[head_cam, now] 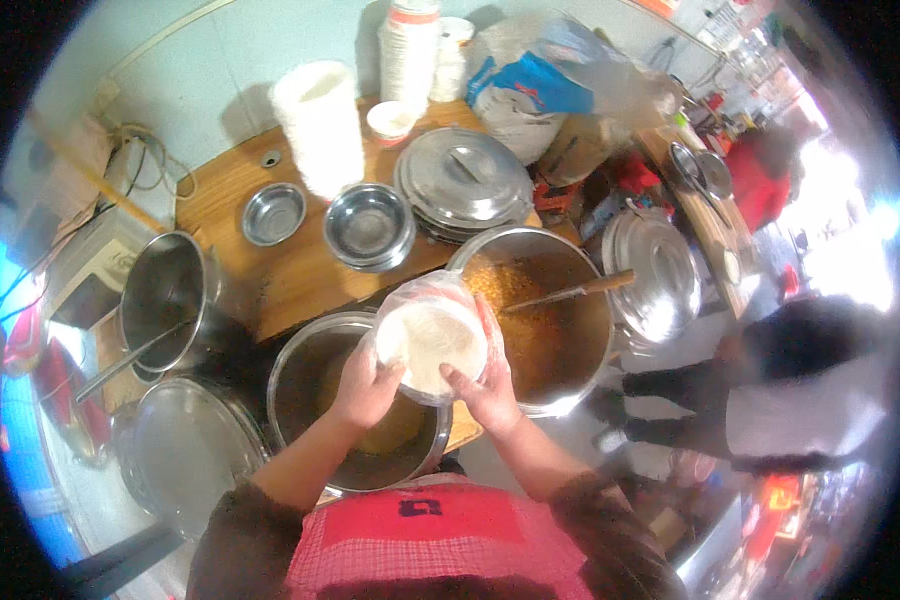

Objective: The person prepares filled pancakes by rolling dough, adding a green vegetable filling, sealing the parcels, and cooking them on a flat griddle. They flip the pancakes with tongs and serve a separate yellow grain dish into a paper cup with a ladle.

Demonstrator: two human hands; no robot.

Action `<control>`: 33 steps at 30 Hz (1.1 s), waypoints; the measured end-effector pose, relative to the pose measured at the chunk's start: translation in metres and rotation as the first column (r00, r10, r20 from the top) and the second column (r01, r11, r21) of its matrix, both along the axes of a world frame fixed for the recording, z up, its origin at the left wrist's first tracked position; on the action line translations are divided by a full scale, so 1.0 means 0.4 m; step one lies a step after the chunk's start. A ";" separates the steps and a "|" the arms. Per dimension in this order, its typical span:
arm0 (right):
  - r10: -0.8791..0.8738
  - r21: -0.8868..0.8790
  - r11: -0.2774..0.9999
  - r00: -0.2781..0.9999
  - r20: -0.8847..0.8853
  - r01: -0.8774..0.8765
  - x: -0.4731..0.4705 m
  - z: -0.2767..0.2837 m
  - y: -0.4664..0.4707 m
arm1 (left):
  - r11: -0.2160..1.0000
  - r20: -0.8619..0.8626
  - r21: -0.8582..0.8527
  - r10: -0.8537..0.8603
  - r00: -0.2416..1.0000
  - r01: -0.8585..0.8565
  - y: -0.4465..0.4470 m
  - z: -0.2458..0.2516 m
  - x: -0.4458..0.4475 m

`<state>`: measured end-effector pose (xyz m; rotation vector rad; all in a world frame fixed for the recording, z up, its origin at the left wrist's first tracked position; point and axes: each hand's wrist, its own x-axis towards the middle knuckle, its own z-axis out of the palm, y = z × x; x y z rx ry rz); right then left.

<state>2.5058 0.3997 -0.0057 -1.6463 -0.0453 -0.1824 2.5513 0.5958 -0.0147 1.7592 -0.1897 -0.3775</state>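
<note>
Between my left hand [367,382] and my right hand [487,375] I hold a round white bowl [439,341], with clear plastic film around its side. Both thumbs rest at its near rim. The bowl is above the gap between two large metal pots. Under and left of it, the left pot [274,394] has contents that are hard to make out. In the right pot [611,337] is an orange-brown liquid with yellowish pieces on one side, and a wooden-handled utensil [604,283] leans in it.
Metal bowls [367,225], a stack of white containers [322,127], paper cups [409,60] and metal lids [461,176] stand on the wooden table [292,300]. A tall pot [165,300] with a long handle is left. A person [720,382] in dark clothing is at right.
</note>
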 end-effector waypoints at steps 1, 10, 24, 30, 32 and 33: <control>0.018 0.239 0.971 0.994 -0.104 0.008 -0.001 0.002 -0.003 | 0.992 0.065 -0.123 0.000 0.998 0.008 -0.006 0.005 -0.013; 0.490 0.518 0.784 0.852 -0.181 -0.341 -0.069 -0.032 -0.108 | 0.827 -0.131 -0.479 -0.400 0.907 0.295 0.011 0.004 -0.005; -0.073 -0.823 -0.427 0.922 -0.381 -0.374 0.243 -0.159 -0.653 | 0.750 -0.644 -0.538 -0.070 0.762 -0.385 0.165 -0.097 -0.190; -0.165 -0.343 -0.173 0.371 -0.914 -0.923 0.157 -0.185 -0.563 | 0.723 -0.583 -0.583 -0.056 0.811 -0.369 0.199 -0.084 -0.204; -0.033 -0.212 0.171 0.210 -0.977 -0.962 0.110 -0.172 -0.501 | 0.740 -0.587 -0.568 -0.056 0.808 -0.361 0.204 -0.085 -0.200; 0.016 -0.180 0.421 0.206 -0.978 -0.889 0.089 -0.166 -0.472 | 0.717 -0.554 -0.610 -0.081 0.828 -0.338 0.207 -0.086 -0.197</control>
